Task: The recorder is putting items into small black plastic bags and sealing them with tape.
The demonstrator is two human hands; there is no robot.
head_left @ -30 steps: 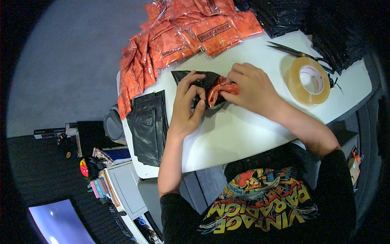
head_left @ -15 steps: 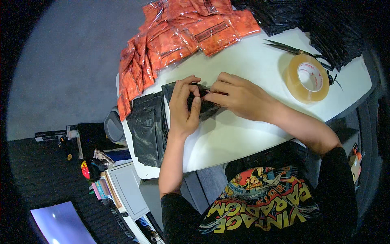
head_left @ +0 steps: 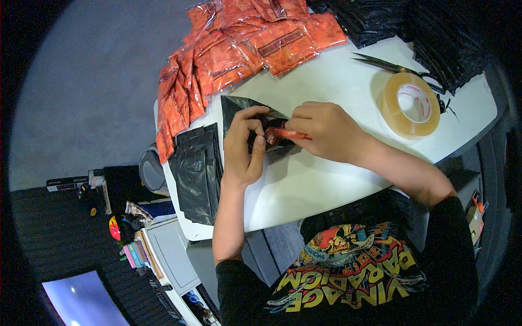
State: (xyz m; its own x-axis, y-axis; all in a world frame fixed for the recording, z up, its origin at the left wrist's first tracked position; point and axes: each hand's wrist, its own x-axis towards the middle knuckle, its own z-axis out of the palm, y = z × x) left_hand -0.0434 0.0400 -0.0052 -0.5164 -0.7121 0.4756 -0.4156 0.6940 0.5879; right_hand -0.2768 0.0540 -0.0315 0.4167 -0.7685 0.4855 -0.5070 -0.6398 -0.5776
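Note:
A black plastic mailing bag (head_left: pixel 238 103) lies on the white table with its mouth spread. My left hand (head_left: pixel 242 149) curls around its left side, fingers and thumb gripping the edge. At the mouth, my right hand (head_left: pixel 331 133) pinches an orange packet (head_left: pixel 291 133), partly inside the bag and partly out. The far end of that packet is hidden by the black plastic. Beside my left wrist lies a stack of flat black bags (head_left: pixel 191 176).
Clear-wrapped orange packets (head_left: pixel 228 54) are heaped along the table's far left side. At the far right is a pile of black plastic bags (head_left: pixel 448 41). Black scissors (head_left: pixel 389 64) lie beside a roll of clear tape (head_left: pixel 391 108). The white table (head_left: pixel 293 193) has a rounded edge close to my body.
My right hand has shifted slightly right, and more of the orange packet now shows at the bag's mouth. The bag's mouth is spread wider. My left hand has hardly moved.

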